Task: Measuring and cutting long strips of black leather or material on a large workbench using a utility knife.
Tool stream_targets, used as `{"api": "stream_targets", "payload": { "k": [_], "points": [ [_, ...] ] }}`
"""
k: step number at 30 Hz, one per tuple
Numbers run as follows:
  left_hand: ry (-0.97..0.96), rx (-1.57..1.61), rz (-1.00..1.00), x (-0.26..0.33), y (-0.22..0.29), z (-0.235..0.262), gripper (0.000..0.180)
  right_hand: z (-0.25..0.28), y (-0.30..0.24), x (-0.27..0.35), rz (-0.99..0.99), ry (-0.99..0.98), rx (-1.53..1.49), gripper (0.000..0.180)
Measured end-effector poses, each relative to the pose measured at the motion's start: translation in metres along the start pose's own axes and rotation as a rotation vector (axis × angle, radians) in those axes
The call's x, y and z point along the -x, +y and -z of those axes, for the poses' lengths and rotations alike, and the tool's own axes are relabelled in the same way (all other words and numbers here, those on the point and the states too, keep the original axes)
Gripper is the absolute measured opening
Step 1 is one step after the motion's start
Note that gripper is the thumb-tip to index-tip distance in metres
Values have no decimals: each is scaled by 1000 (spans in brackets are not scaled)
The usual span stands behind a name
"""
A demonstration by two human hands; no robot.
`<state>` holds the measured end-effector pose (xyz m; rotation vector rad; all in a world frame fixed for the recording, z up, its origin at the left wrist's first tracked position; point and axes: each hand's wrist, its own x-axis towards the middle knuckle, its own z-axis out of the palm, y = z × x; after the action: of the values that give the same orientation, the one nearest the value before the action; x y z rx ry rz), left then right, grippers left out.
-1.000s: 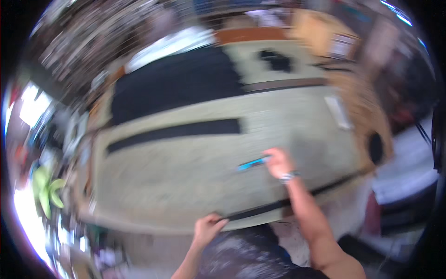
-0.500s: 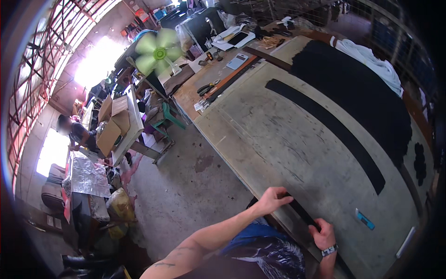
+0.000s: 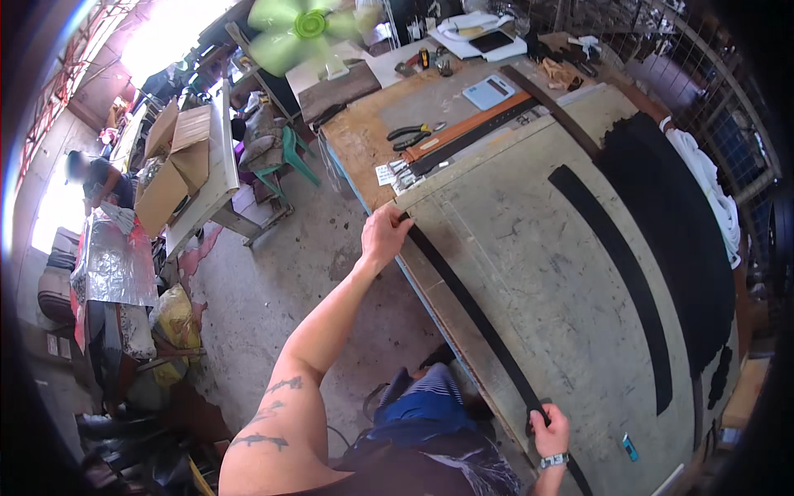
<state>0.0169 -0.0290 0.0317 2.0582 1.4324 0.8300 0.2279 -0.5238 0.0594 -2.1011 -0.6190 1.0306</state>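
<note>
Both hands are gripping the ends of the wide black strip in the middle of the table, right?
Not quite. In the head view the left hand and right hand grip the narrow black strip along the near edge of the table; the wide black strip lies untouched mid-table.

Place: a workshop, open to daylight on one side.
Bench: a long worn worktable is seen, laid with black strips.
Tools: pliers and a calculator are spotted at the far end.
Surroundings: cardboard boxes, a green fan and a bare concrete floor are shown.
</note>
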Motion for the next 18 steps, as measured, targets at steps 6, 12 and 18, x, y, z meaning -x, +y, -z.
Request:
{"api": "stream_targets", "payload": {
  "k": [6, 12, 18],
  "points": [
    [196, 40, -64, 22, 4, -20, 30, -20, 6, -2, -24, 115, 109, 21],
    [267, -124, -137, 31, 3, -19, 33, -19, 0, -1, -19, 122, 248, 26],
    [247, -120, -95, 23, 0, -13, 32, -21, -24, -6, 22, 114, 272, 24]
  ]
}}
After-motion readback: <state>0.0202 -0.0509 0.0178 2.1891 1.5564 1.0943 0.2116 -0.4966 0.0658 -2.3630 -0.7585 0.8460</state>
